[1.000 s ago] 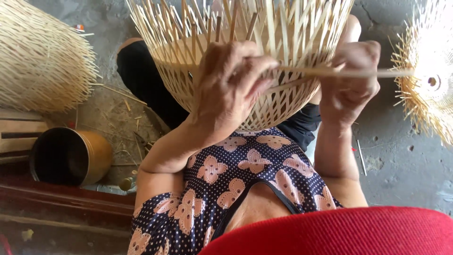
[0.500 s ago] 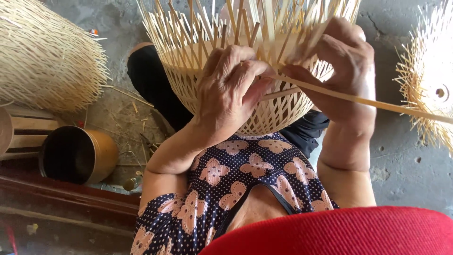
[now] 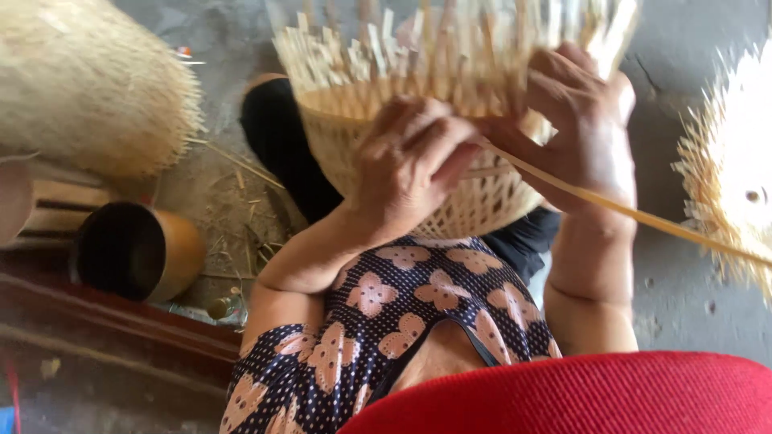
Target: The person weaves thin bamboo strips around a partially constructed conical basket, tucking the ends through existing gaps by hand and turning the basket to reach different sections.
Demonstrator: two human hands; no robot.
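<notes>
Sliding from the rim, the left hand [image 3: 414,169] now pinches the bamboo strip [image 3: 611,207] against the half-woven basket [image 3: 450,120] in the lap, while the right hand [image 3: 583,128] closes over the wall, so the strip has been threaded further in.

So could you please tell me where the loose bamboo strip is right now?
In the head view, the strip runs from the basket under the right hand, slanting down toward the picture's right edge.

One half-woven bamboo basket [image 3: 450,153], one loose bamboo strip [image 3: 643,217], two finished woven pieces [image 3: 88,80], one dark cylindrical can [image 3: 137,253]
</notes>
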